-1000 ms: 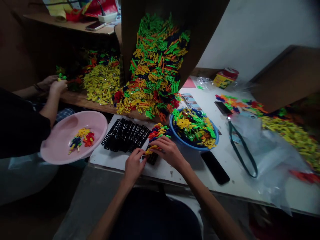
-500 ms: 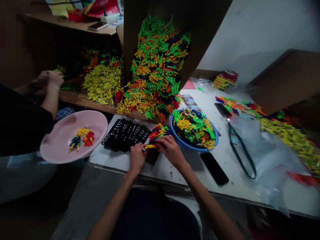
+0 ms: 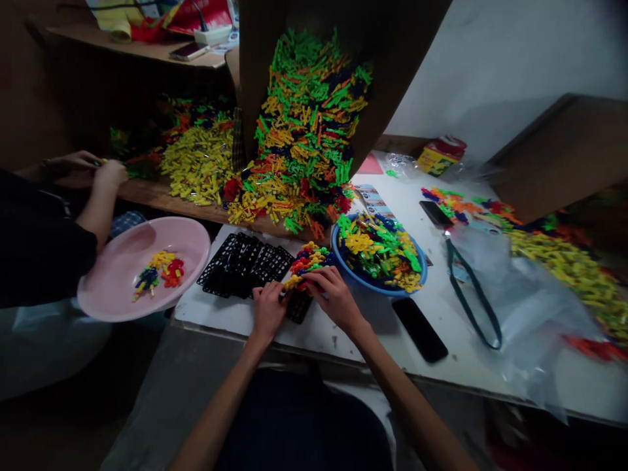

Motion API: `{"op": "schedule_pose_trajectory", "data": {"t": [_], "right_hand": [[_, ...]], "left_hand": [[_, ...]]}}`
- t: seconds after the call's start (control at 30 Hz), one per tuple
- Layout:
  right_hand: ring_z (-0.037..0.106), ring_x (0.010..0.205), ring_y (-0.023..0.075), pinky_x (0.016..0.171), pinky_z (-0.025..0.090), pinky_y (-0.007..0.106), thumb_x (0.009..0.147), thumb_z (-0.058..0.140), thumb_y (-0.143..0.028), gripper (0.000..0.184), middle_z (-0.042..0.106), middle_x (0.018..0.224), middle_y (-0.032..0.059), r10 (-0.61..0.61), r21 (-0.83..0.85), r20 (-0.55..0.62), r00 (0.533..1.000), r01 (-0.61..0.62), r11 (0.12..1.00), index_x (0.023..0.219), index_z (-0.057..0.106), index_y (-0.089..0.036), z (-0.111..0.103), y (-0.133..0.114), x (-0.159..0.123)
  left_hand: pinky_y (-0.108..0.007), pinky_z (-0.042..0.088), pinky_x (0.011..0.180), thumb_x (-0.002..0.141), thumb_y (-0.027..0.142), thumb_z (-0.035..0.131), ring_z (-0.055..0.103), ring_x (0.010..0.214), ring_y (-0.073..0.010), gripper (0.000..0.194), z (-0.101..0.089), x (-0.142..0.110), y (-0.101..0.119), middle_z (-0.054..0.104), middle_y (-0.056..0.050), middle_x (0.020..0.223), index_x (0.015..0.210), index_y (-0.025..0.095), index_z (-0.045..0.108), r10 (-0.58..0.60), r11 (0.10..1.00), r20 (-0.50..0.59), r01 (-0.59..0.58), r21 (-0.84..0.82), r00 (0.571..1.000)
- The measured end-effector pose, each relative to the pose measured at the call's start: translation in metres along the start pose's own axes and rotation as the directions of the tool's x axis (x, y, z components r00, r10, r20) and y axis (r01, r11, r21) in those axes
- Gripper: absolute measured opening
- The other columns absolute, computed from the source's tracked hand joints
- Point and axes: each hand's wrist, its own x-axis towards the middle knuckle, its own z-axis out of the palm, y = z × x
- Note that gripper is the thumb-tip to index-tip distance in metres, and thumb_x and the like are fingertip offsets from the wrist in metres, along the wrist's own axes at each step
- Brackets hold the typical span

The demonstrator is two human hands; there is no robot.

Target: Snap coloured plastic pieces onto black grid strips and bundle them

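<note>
White wall, wooden shelf, white-topped table, grey concrete floor, dim indoor light

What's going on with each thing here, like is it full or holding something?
Left hand, touching the linked plastic pieces.
Right hand, holding them.
Linked plastic pieces, a colourful clump on a black grid.
Black plastic grids, lying overlapped on the table.
Blue bowl, full of loose pieces.
Pink plate, holding a few pieces.
Phone, lying flat, screen dark.
Plastic bag, lying crumpled.
</note>
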Motion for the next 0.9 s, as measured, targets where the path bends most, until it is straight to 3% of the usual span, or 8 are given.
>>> {"op": "schedule_pose_trajectory", "data": {"t": [0.13,0.27,0.47,0.63,0.9], "right_hand": [[0.057,0.099,0.0222,0.088,0.055,0.04,0.096,0.056,-0.023,0.026,0.065,0.101,0.0071,-0.008,-0.015,0.005,1.0,0.008,1.0,0.119,0.067,-0.027,0.002,-0.001,0.002],[0.056,0.095,0.0211,0.086,0.055,0.038,0.096,0.058,-0.027,0.027,0.065,0.099,0.0063,-0.015,-0.045,0.002,1.0,0.015,0.999,0.121,0.068,-0.03,0.005,-0.002,0.003],[0.055,0.094,0.0201,0.087,0.054,0.036,0.096,0.058,-0.026,0.028,0.064,0.101,0.0062,-0.025,-0.072,0.013,1.0,0.026,0.997,0.121,0.068,-0.031,0.008,0.0,0.002],[0.054,0.096,0.0203,0.088,0.054,0.036,0.097,0.056,-0.026,0.029,0.063,0.102,0.0074,-0.014,-0.088,0.042,0.999,0.017,0.996,0.124,0.066,-0.03,0.006,0.002,-0.001],[0.054,0.102,0.022,0.094,0.052,0.039,0.097,0.054,-0.022,0.032,0.06,0.106,0.0089,-0.021,-0.071,0.07,0.997,0.026,0.997,0.128,0.063,-0.028,0.006,0.001,-0.004]], "left_hand": [[-0.035,0.029,0.082,0.095,0.031,0.053,0.059,0.093,-0.0201,0.018,-0.004,0.006,0.001,0.069,-0.005,0.093,0.091,0.019,0.066,-0.009,0.997,0.047,0.005,0.082,0.999],[-0.036,0.028,0.083,0.096,0.029,0.051,0.059,0.094,-0.0199,0.02,-0.003,0.009,0.0,0.07,-0.005,0.095,0.094,0.02,0.068,-0.008,0.999,0.081,0.004,0.047,0.997],[-0.039,0.029,0.086,0.096,0.028,0.051,0.059,0.097,-0.0219,0.019,-0.002,0.006,0.002,0.069,-0.007,0.103,0.099,0.02,0.067,0.056,0.992,0.066,-0.063,0.106,0.996],[-0.038,0.032,0.088,0.096,0.023,0.049,0.059,0.099,-0.02,0.019,-0.004,0.007,-0.003,0.07,-0.005,0.105,0.108,0.021,0.064,0.139,0.987,0.1,-0.146,0.064,0.985],[-0.036,0.034,0.085,0.097,0.028,0.049,0.062,0.094,-0.0192,0.017,-0.007,0.012,-0.005,0.072,-0.004,0.102,0.101,0.022,0.065,0.156,0.984,0.137,-0.166,0.058,0.978]]}}
